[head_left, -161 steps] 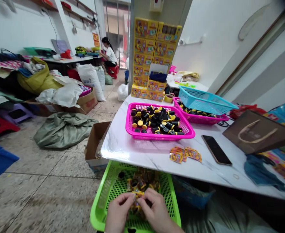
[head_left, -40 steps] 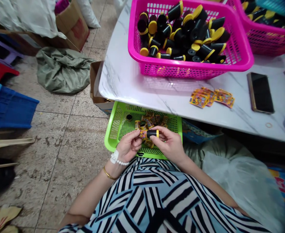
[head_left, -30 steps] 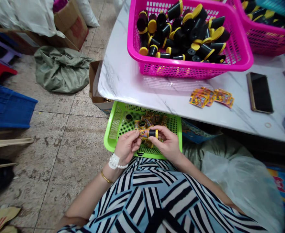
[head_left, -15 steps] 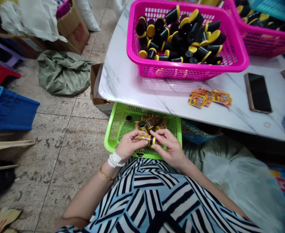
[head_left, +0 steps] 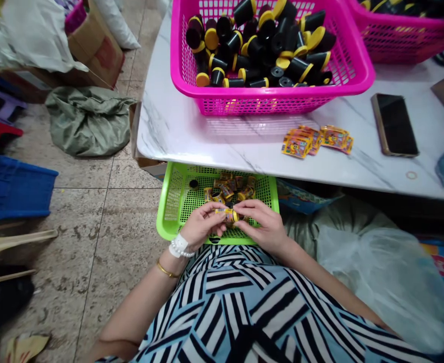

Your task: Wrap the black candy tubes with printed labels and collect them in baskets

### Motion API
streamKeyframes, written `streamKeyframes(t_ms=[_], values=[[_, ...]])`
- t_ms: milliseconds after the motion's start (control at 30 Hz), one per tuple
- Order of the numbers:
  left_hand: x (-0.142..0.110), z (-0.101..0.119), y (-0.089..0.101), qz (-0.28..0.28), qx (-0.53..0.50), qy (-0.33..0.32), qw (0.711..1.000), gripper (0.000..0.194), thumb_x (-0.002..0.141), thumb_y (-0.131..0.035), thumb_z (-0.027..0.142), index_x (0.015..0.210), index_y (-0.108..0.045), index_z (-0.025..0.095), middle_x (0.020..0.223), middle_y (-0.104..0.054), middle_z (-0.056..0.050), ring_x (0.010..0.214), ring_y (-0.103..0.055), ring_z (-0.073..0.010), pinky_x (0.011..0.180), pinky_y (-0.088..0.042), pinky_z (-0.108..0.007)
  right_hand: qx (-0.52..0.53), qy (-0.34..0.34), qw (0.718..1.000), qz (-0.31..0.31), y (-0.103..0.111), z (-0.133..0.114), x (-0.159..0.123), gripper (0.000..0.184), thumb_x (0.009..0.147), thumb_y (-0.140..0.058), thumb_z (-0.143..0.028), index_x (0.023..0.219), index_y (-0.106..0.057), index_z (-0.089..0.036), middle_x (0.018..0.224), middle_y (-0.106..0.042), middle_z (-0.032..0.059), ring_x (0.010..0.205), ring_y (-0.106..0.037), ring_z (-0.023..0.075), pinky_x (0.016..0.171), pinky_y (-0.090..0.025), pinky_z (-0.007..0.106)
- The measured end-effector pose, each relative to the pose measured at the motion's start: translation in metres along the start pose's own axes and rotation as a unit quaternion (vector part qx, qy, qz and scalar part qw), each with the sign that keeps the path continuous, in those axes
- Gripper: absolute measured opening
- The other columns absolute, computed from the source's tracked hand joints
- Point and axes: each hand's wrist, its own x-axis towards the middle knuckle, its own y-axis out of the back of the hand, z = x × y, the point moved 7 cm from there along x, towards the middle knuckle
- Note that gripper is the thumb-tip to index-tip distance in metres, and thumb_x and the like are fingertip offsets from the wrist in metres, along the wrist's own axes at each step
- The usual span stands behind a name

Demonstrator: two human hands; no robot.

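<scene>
We see the person's left hand (head_left: 202,227) and right hand (head_left: 259,228) close together above a green basket (head_left: 169,222). The two hands are only partly closed, and their fingers curve inward. Between the fingertips of both hands they pinch a small cylinder (head_left: 229,216), which lies on its side. It has a yellow printed wrapper and a yellow-and-black end, and it is held just above the basket, not touching it.

In the green basket, close under the hands, lie many wrapped cylinders (head_left: 227,189), and near them is one bare black cylinder (head_left: 193,184). A pearl bracelet (head_left: 180,247) and a gold bangle (head_left: 167,271) are on the left wrist.

Beyond the hands, on a marble table (head_left: 191,136), we find a pink basket (head_left: 270,107) full of black cylinders with yellow ends (head_left: 259,50). Also there are a few yellow labels (head_left: 301,141) and a phone (head_left: 394,124); neither hand touches these.
</scene>
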Motion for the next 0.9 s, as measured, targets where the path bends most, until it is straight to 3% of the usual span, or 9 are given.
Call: streamKeyframes(t_ms=[100, 200, 300, 400, 467, 567, 700, 800, 900], values=[[-0.002, 0.004, -0.006, 0.015, 0.054, -0.05, 0.997, 0.03, 0.076, -0.077, 0.031, 0.1, -0.067, 0.016, 0.075, -0.068, -0.003, 0.052, -0.058, -0.0087, 0.051, -0.049, -0.021, 0.045, -0.038, 0.998, 0.024, -0.001, 0.004, -0.003, 0.028, 0.08, -0.073, -0.018, 0.108, -0.073, -0.023, 0.095, -0.072, 0.0084, 0.083, -0.07, 0.0179, 0.074, -0.061, 0.032], [-0.004, 0.01, -0.018, 0.015, 0.124, -0.101, 0.987, 0.028, 0.077, -0.075, 0.031, 0.099, -0.069, 0.016, 0.08, -0.068, -0.003, 0.051, -0.056, -0.0086, 0.051, -0.047, -0.021, 0.14, -0.144, 0.978, 0.053, -0.004, 0.016, -0.01, 0.025, 0.073, -0.08, -0.02, 0.098, -0.076, -0.021, 0.086, -0.069, 0.0057, 0.072, -0.069, 0.0152, 0.063, -0.062, 0.027], [-0.004, 0.015, -0.025, 0.023, 0.192, -0.147, 0.97, 0.025, 0.08, -0.072, 0.033, 0.099, -0.071, 0.017, 0.087, -0.07, -0.005, 0.053, -0.056, -0.0094, 0.05, -0.046, -0.021, 0.241, -0.268, 0.929, 0.083, -0.013, 0.033, -0.021, 0.023, 0.066, -0.085, -0.025, 0.087, -0.077, -0.019, 0.081, -0.069, 0.0037, 0.067, -0.069, 0.0144, 0.063, -0.063, 0.027], [-0.001, 0.019, -0.026, 0.026, 0.266, -0.195, 0.944, 0.022, 0.083, -0.068, 0.034, 0.099, -0.072, 0.018, 0.098, -0.071, -0.008, 0.064, -0.062, -0.0113, 0.054, -0.047, -0.02, 0.331, -0.381, 0.859, 0.085, -0.026, 0.05, -0.032, 0.029, 0.061, -0.088, -0.031, 0.081, -0.074, -0.015, 0.071, -0.071, 0.0024, 0.06, -0.069, 0.0144, 0.061, -0.062, 0.028], [0.004, 0.016, -0.028, 0.005, 0.278, -0.183, 0.943, 0.027, 0.086, -0.065, 0.037, 0.103, -0.07, 0.018, 0.093, -0.071, -0.007, 0.062, -0.063, -0.0114, 0.053, -0.048, -0.019, 0.383, -0.428, 0.815, 0.071, -0.034, 0.059, -0.036, 0.029, 0.062, -0.087, -0.033, 0.078, -0.072, -0.014, 0.065, -0.071, 0.002, 0.053, -0.068, 0.0132, 0.056, -0.061, 0.025], [0.011, 0.005, -0.032, -0.037, 0.209, -0.093, 0.973, 0.037, 0.088, -0.059, 0.048, 0.11, -0.06, 0.017, 0.063, -0.065, 0.0, 0.042, -0.056, -0.0096, 0.04, -0.044, -0.017, 0.455, -0.407, 0.791, 0.037, -0.039, 0.061, -0.033, 0.028, 0.069, -0.083, -0.032, 0.087, -0.07, -0.016, 0.063, -0.07, -0.0004, 0.051, -0.066, 0.0116, 0.051, -0.059, 0.022], [0.011, 0.001, -0.037, -0.048, 0.118, -0.022, 0.992, 0.04, 0.086, -0.058, 0.056, 0.1, -0.047, 0.02, 0.048, -0.057, 0.007, 0.028, -0.043, -0.0074, 0.027, -0.031, -0.013, 0.503, -0.326, 0.8, -0.018, -0.041, 0.053, -0.027, 0.03, 0.075, -0.08, -0.025, 0.103, -0.07, -0.021, 0.087, -0.069, 0.0012, 0.061, -0.07, 0.0122, 0.056, -0.061, 0.024], [0.007, 0.002, -0.042, -0.088, 0.022, -0.012, 0.996, 0.049, 0.083, -0.061, 0.059, 0.108, -0.047, 0.019, 0.051, -0.06, 0.005, 0.029, -0.044, -0.0077, 0.027, -0.033, -0.014, 0.52, -0.281, 0.806, 0.026, -0.038, 0.049, -0.024, 0.02, 0.073, -0.081, -0.027, 0.09, -0.071, -0.022, 0.098, -0.063, 0.0003, 0.057, -0.069, 0.0107, 0.048, -0.061, 0.024], [0.004, -0.003, -0.042, -0.119, -0.027, 0.005, 0.993, 0.051, 0.079, -0.068, 0.054, 0.111, -0.049, 0.019, 0.057, -0.064, 0.003, 0.031, -0.047, -0.0081, 0.029, -0.037, -0.015, 0.534, -0.272, 0.797, 0.073, -0.038, 0.05, -0.026, 0.018, 0.074, -0.081, -0.028, 0.082, -0.066, -0.022, 0.092, -0.058, -0.0029, 0.048, -0.065, 0.0078, 0.037, -0.056, 0.019]])
